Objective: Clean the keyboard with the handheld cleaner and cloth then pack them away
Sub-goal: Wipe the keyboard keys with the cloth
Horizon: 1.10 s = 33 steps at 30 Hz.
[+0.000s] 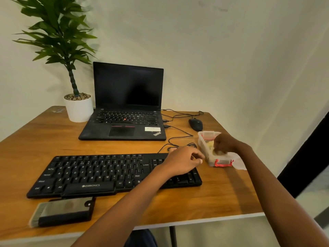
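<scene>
my right hand point(224, 143) is down inside the clear box point(202, 139) with the red latch point(223, 163), fingers curled onto the yellowish cloth point(211, 144); can't tell if they actually grip it, tips hidden. my left hand point(184, 161) hovers over the right end of the keyboard point(99, 173), fingers loose and a bit curled, holding nothing, tips just beside the box. handheld cleaner point(65, 210) lies flat on the table point(222, 196), in front of the keyboard's left end. laptop point(124, 104) open behind, mouse point(195, 124) beyond the box.
</scene>
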Each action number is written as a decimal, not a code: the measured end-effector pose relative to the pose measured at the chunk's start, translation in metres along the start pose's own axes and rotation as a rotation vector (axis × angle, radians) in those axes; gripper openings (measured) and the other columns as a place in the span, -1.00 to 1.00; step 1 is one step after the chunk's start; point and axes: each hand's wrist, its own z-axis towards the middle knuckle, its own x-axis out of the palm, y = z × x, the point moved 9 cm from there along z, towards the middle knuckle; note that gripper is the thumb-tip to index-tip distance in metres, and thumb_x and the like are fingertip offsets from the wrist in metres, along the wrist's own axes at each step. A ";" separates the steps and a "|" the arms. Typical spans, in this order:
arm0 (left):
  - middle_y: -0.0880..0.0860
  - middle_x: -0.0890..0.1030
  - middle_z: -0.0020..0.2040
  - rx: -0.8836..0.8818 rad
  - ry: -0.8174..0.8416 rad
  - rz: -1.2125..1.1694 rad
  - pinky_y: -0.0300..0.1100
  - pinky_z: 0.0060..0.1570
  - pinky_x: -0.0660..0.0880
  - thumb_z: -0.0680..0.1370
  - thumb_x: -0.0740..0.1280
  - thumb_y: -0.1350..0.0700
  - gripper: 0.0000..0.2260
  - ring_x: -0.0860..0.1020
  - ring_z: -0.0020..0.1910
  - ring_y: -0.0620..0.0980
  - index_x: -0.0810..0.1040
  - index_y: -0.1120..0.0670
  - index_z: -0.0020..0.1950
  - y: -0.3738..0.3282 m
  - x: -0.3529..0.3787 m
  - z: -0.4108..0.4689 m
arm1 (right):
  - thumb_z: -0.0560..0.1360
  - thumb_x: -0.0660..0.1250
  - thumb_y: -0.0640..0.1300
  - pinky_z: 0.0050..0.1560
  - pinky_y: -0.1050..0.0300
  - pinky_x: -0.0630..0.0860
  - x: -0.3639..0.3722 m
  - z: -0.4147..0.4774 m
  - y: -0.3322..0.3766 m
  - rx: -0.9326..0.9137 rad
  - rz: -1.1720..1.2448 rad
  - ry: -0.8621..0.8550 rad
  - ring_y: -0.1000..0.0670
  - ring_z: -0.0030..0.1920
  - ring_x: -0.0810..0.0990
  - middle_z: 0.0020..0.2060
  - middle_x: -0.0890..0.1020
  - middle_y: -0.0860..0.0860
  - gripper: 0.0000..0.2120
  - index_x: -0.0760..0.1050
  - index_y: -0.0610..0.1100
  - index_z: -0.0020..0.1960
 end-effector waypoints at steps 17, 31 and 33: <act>0.01 0.54 0.13 -0.029 -0.403 -0.403 -0.19 -0.03 0.45 0.56 0.28 0.13 -0.70 0.50 0.03 -0.10 0.49 0.06 0.30 0.002 -0.058 0.012 | 0.50 0.18 -0.24 -0.41 0.22 0.35 -0.137 -0.045 0.031 -0.178 1.320 -0.529 0.02 -0.39 0.36 -0.38 0.40 -0.03 -0.81 0.34 -0.10 -0.29; -0.03 0.59 0.02 -0.221 -0.456 -0.882 -0.19 -0.08 0.53 0.54 0.32 0.00 -0.85 0.56 0.05 0.00 0.51 0.01 0.06 0.057 -0.098 -0.023 | 0.55 0.22 -0.06 -0.33 0.02 0.61 0.028 -0.079 0.132 0.147 2.099 0.093 -0.08 -0.09 0.63 -0.27 0.68 -0.09 -0.80 0.52 -0.15 0.06; 0.02 0.57 0.09 -0.283 -0.479 -0.833 -0.18 -0.10 0.49 0.57 0.28 0.04 -0.80 0.54 0.07 0.01 0.48 0.05 0.16 0.069 -0.099 -0.026 | 0.50 0.29 0.03 -0.20 -0.12 0.58 0.048 -0.087 0.147 0.208 2.163 0.214 -0.17 -0.04 0.59 -0.17 0.67 -0.17 -0.74 0.51 -0.13 0.08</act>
